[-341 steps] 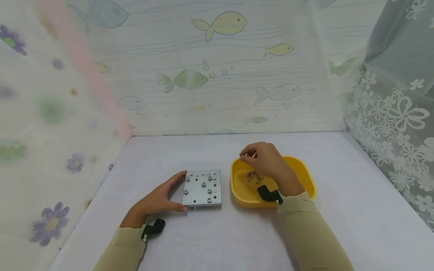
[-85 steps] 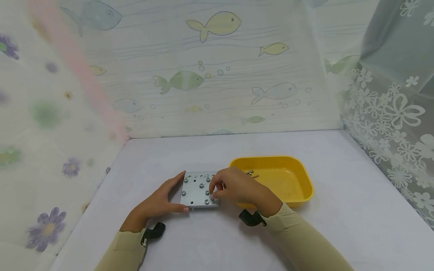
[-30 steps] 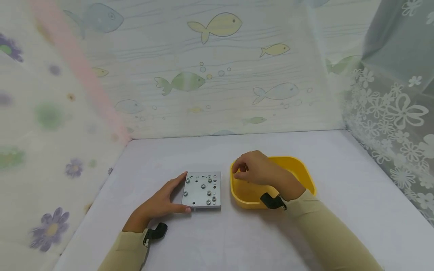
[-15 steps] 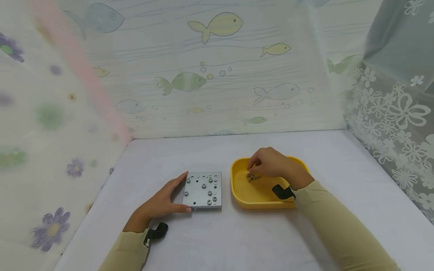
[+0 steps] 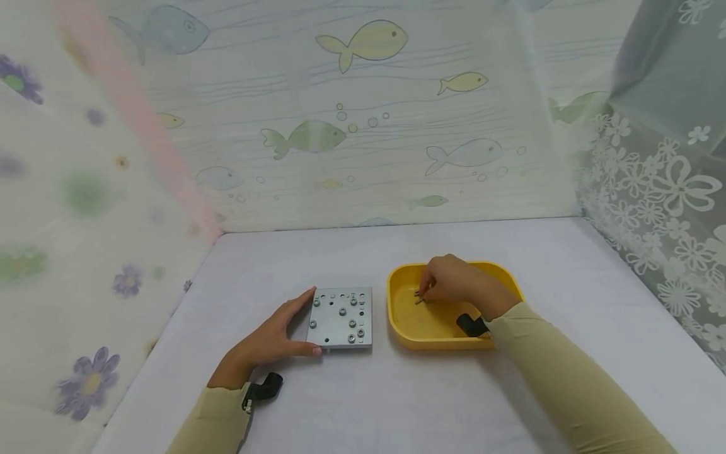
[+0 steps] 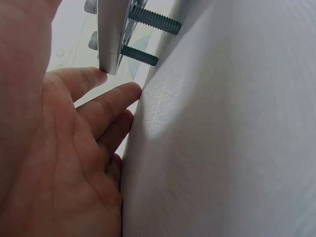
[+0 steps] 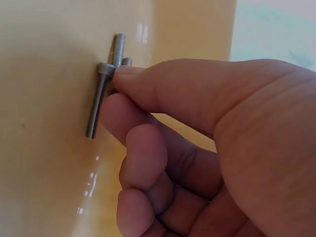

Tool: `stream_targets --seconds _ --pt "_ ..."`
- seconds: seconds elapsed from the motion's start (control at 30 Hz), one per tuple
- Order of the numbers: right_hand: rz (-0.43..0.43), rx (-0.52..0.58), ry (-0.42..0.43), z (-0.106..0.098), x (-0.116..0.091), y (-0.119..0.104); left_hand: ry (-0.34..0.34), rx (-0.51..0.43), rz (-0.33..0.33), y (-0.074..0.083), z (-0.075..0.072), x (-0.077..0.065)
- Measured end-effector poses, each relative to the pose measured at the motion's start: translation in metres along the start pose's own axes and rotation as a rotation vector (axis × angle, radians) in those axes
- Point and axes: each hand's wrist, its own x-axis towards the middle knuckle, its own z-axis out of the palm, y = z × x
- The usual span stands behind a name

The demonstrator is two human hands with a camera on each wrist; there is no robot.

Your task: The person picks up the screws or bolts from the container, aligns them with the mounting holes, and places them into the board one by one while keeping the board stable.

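In the head view my left hand (image 5: 266, 343) holds a square silver metal plate (image 5: 331, 328) by its left side, index fingertip at the far corner and thumb at the near one. Several socket-head bolts (image 5: 343, 312) stand in its holes, other holes are bare. Threaded bolt ends (image 6: 155, 20) stick out beneath the plate in the left wrist view. My right hand (image 5: 454, 282) reaches into a yellow tray (image 5: 420, 328). Its thumb and index fingertip pinch at a small cluster of loose bolts (image 7: 96, 103); the fingers partly hide which bolt is between them.
The tray stands just right of the plate, with a narrow gap of white tablecloth (image 5: 363, 397) between them. A fish-patterned curtain (image 5: 368, 170) closes off the back. Each wrist carries a small black camera (image 5: 263, 386).
Earlier my right hand was at the plate's right edge, where one more bolt now stands. Then it moved right into the tray and down onto the bolts. The left hand keeps its place.
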Motion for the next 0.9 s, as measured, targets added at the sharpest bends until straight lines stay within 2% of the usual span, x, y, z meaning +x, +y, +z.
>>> stream_targets --seconds 0.47,0.9 --pt "0.063 0.046 -0.052 0.0061 0.0044 0.0017 -0.006 0.014 -0.013 0.0014 -0.0026 -0.0008" --pt "0.039 0.042 -0.108 0.0049 -0.0035 -0.0072 -0.008 0.019 -0.022 -0.0001 -0.0013 -0.0006"
